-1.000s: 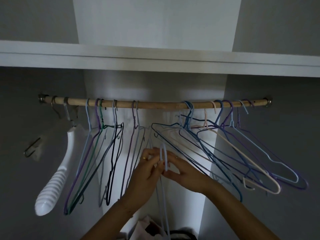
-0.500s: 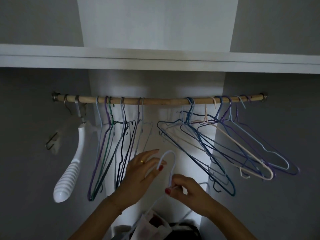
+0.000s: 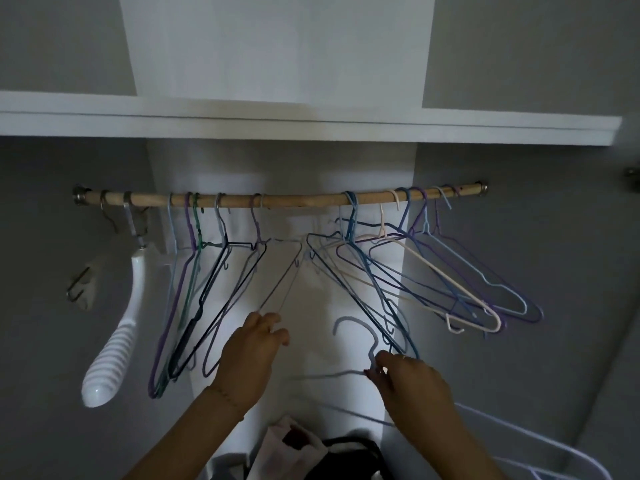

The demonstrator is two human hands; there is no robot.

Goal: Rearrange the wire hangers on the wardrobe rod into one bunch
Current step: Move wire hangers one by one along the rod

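Note:
A wooden rod (image 3: 298,199) spans the wardrobe. Several wire hangers (image 3: 194,292) hang on its left half, several more (image 3: 426,271) splay out on its right half. My right hand (image 3: 408,382) grips the neck of a loose pale blue wire hanger (image 3: 356,327), off the rod, its hook pointing up and its body blurred. My left hand (image 3: 252,355) pinches the lower corner of a grey wire hanger (image 3: 284,278) that hangs near the rod's middle.
A white ribbed plastic hanger (image 3: 114,344) hangs at the rod's far left beside a wall hook (image 3: 81,289). A white shelf (image 3: 311,126) runs above. A pale bag (image 3: 294,448) and dark items lie below; white hangers (image 3: 519,445) sit at the lower right.
My hands have parted: the right one carried the loose pale blue hanger down and right, the left one reached up to a hanging grey hanger's corner. The view shifted right.

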